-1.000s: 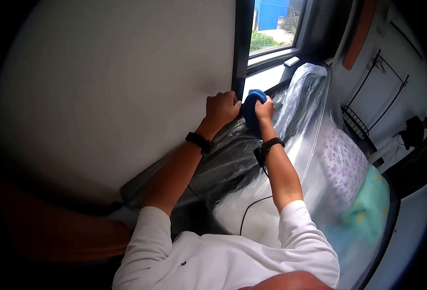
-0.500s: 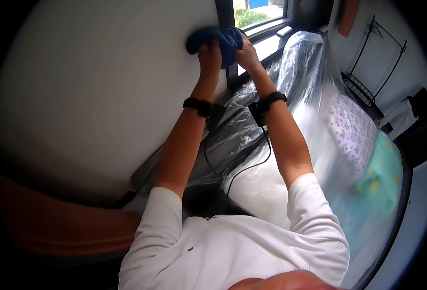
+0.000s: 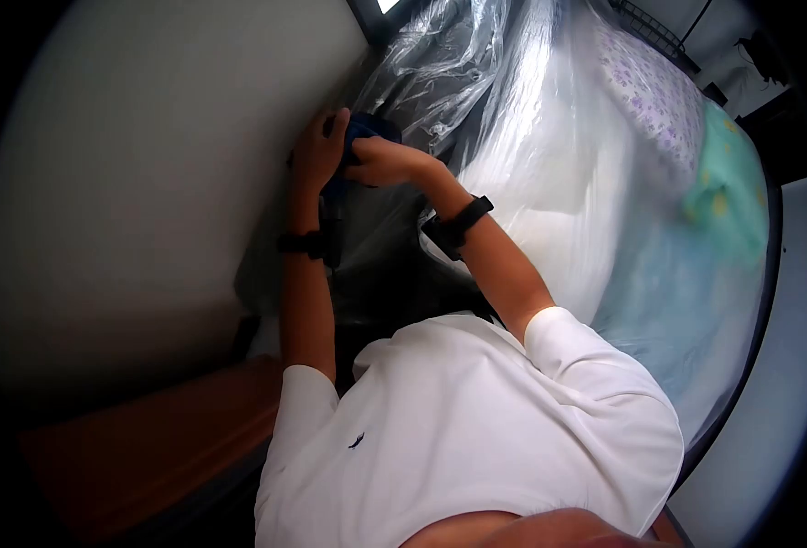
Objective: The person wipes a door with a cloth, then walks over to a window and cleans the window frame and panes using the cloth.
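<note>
A dark blue cloth [image 3: 374,125] is bunched between my two hands, close to the pale wall [image 3: 166,164]. My left hand [image 3: 319,153] is closed on its left side, thumb pointing up. From the right, my right hand [image 3: 383,162] grips the cloth with curled fingers. Part of the cloth hangs below the hands, beside the left wrist. Clear plastic sheeting [image 3: 453,68] lies just beyond and to the right of the hands. Each wrist wears a black band with a small dark device.
Plastic covers white bedding [image 3: 549,173], a purple-flowered fabric [image 3: 650,96] and a green fabric [image 3: 730,187] on the right. A window frame corner [image 3: 376,20] shows at the top. An orange-brown surface [image 3: 157,447] stands lower left; a wire rack [image 3: 650,27] is upper right.
Both hands have brought the blue cloth down and left from beside the window. The view has tilted downward, so most of the window has left the frame.
</note>
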### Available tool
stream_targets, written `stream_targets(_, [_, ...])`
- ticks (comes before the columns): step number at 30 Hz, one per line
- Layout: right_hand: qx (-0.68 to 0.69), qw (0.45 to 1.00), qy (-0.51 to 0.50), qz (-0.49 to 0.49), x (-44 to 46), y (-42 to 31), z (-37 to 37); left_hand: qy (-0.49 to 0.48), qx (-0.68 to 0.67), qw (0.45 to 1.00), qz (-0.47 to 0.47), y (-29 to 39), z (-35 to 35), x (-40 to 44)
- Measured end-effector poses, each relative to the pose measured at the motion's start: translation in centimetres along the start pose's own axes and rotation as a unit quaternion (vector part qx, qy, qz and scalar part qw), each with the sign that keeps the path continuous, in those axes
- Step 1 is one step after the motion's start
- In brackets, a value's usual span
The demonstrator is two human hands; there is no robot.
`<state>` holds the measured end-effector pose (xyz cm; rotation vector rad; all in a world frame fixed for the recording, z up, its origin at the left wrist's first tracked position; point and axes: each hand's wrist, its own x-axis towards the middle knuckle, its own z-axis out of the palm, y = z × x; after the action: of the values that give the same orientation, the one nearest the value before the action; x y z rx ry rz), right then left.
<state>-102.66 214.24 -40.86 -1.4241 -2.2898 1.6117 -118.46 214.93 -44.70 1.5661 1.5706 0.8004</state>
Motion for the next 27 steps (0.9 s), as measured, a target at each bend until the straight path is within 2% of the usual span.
stream_targets(1, [0.004, 1.000, -0.002, 0.005, -0.6, -0.2, 1.1, 0.011, 0.089, 0.996, -0.019, -1.4, -0.2, -1.2])
stream_targets(2, [-0.001, 0.999, 0.033, 0.006, -1.5, -0.2, 2.6, 0.000, 0.086, 0.996, -0.031, -2.4, -0.5, -2.4])
stream_targets(3, [-0.007, 0.998, 0.068, 0.008, -2.4, -0.2, 4.2, 0.020, 0.159, 0.987, 0.007, -3.4, -0.9, -3.4])
stream_targets(4, [0.000, 0.998, 0.058, 0.019, -4.1, 0.0, 6.2, 0.039, 0.231, 0.971, 0.047, -4.3, -1.4, -4.9])
stream_targets(5, [-0.053, 0.990, 0.126, 0.040, -6.2, 0.4, 7.9, 0.042, 0.228, 0.972, 0.037, -5.4, -1.9, -6.6])
stream_targets(6, [-0.107, 0.974, 0.193, 0.060, -8.8, 0.6, 9.6, 0.093, 0.228, 0.967, 0.064, -6.4, -2.5, -8.9])
stream_targets(7, [-0.173, 0.954, 0.225, 0.098, -11.5, 0.9, 10.8, 0.145, 0.228, 0.959, 0.091, -7.3, -3.1, -11.4])
stream_targets(8, [-0.239, 0.927, 0.256, 0.134, -14.3, 1.2, 11.8, 0.148, 0.227, 0.959, 0.080, -8.0, -3.7, -13.7])
stream_targets(10, [-0.315, 0.882, 0.271, 0.220, -18.6, 2.4, 13.2, 0.147, 0.221, 0.957, 0.121, -8.9, -5.0, -17.2])
stream_targets(12, [-0.343, 0.862, 0.239, 0.287, -20.9, 3.6, 12.9, 0.139, 0.255, 0.949, 0.122, -8.6, -5.3, -19.2])
stream_targets(13, [-0.343, 0.864, 0.226, 0.291, -21.4, 4.6, 12.9, 0.127, 0.290, 0.939, 0.135, -8.4, -5.2, -19.7])
stream_targets(15, [-0.373, 0.838, 0.324, 0.232, -20.9, 5.9, 12.2, 0.117, 0.299, 0.941, 0.111, -9.0, -4.9, -19.4])
stream_targets(16, [-0.375, 0.840, 0.288, 0.264, -21.3, 6.2, 12.3, 0.106, 0.308, 0.941, 0.092, -9.3, -4.8, -19.4])
stream_targets(20, [-0.448, 0.813, 0.251, 0.274, -21.7, 7.9, 14.3, 0.081, 0.289, 0.950, 0.087, -11.3, -5.5, -20.7])
stream_targets(22, [-0.486, 0.789, 0.277, 0.253, -21.1, 9.6, 15.8, 0.073, 0.299, 0.948, 0.079, -11.5, -6.2, -20.7])
stream_targets(25, [-0.494, 0.801, 0.262, 0.215, -22.2, 12.0, 18.5, 0.063, 0.290, 0.954, 0.049, -11.0, -6.8, -22.2])
stream_targets(26, [-0.498, 0.796, 0.302, 0.166, -22.3, 11.8, 18.2, 0.074, 0.287, 0.954, 0.042, -11.1, -6.8, -22.6])
stream_targets(27, [-0.505, 0.794, 0.301, 0.155, -22.4, 11.6, 18.0, 0.076, 0.278, 0.956, 0.056, -11.3, -6.8, -23.1])
